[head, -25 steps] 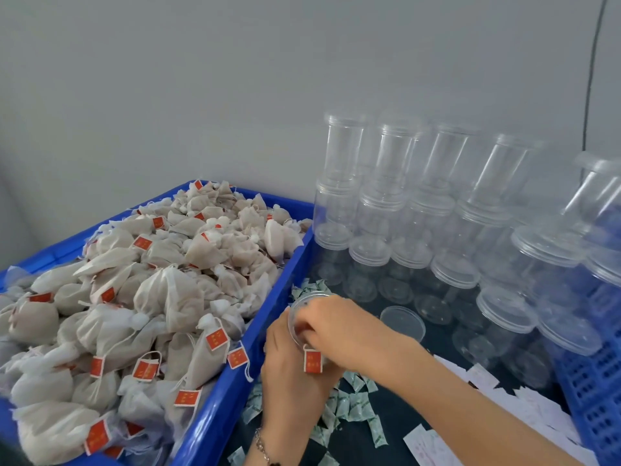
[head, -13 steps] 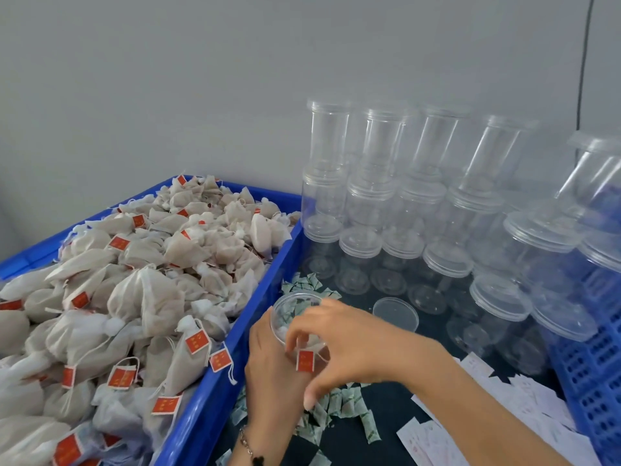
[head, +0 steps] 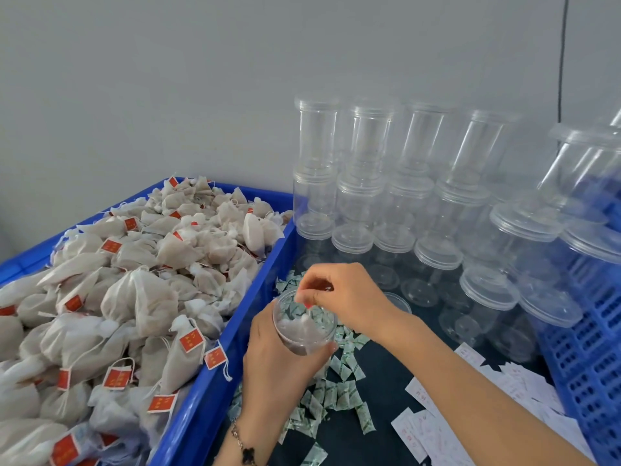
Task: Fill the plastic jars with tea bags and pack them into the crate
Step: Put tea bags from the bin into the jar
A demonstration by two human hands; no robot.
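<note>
The jar [head: 304,322] is sitting upright in the left hand [head: 279,368], held above the dark table [head: 379,428] just right of the blue bin [head: 215,385]. White tea bags [head: 302,327] are lying inside it, filling its lower part. The left hand's fingers are curling round the jar's wall from below, with the thumb on the near left side and a fingertip showing at its right edge. The right hand [head: 349,297] is hovering over the jar's open mouth, its thumb and fingers pinching together at a small red tag [head: 307,306] right at the rim; the tag is partly hidden, so how it is held is hard to make out.

The bin is holding a heap of bags [head: 134,297] with red tags, piled past its rim. Small green-and-white sachets [head: 339,395] are lying scattered on the table under and around the hands. A loose clear lid [head: 398,302] is lying flat just behind the right wrist. Behind that, empty lidded jars [head: 437,230] are standing stacked in rows against the grey wall. White paper slips [head: 433,428] are lying near the right forearm, and a blue crate [head: 591,364] is standing at the right edge. A bracelet [head: 243,445] is circling the left wrist.
</note>
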